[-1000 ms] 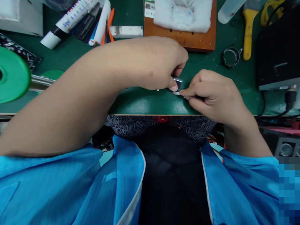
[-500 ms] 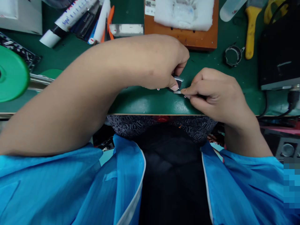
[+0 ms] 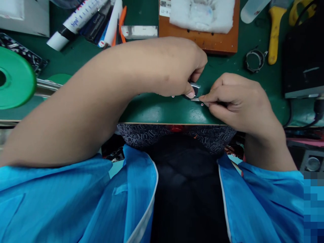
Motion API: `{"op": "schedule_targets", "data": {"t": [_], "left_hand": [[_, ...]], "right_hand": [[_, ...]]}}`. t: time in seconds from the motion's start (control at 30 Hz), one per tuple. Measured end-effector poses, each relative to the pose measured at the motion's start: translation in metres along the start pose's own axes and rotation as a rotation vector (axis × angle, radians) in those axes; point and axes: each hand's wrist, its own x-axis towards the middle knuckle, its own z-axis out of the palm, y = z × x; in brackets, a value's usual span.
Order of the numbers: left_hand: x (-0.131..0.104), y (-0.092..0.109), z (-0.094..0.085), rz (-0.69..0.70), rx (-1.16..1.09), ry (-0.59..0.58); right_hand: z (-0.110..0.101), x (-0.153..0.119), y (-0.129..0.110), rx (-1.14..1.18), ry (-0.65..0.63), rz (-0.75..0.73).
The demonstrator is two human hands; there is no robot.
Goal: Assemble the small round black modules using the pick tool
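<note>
My left hand [image 3: 182,72] bends over the green mat, its thumb and fingers closed on a small dark, glossy piece with a silvery rim [image 3: 195,89]. Much of that piece is covered by the fingers, and its exact kind does not show. From the right, my right hand [image 3: 236,99] pinches a thin, flat metal blade [image 3: 194,99]. The blade's tip lies right by the lower edge of the dark piece, near my left thumb. Whether they touch I cannot tell. Below my right fingertips is a tiny pinkish ring [image 3: 201,104].
Ahead stands a brown block [image 3: 197,42] with white foam [image 3: 202,15] on it. A round metal watch-case-like ring [image 3: 255,60] and a yellow-handled brush [image 3: 274,37] lie to the right, beside a black box [image 3: 301,64]. Leftward are a white tube [image 3: 76,23] and a green reel [image 3: 17,76].
The whole view has shifted slightly, so things appear a little further right. Both hands keep nearly the same grip and place, with the blade still by the dark piece.
</note>
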Motion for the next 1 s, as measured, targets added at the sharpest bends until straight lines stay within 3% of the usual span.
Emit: {"op": "schedule_targets", "data": {"t": [0.47, 0.6, 0.83, 1.0], "left_hand": [[0.004, 0.0, 0.003, 0.025, -0.054, 0.037], [0.012, 0.001, 0.009, -0.045, -0.002, 0.094], [0.028, -0.026, 0.025, 0.189, -0.199, 0.215], [0.027, -0.026, 0.023, 0.13, -0.238, 0.196]], "right_hand": [[0.004, 0.0, -0.002, -0.005, 0.006, -0.022], [0.004, -0.002, 0.002, -0.002, 0.051, -0.064], [0.005, -0.002, 0.001, 0.0, 0.026, -0.04], [0.007, -0.001, 0.002, -0.01, 0.069, -0.1]]}}
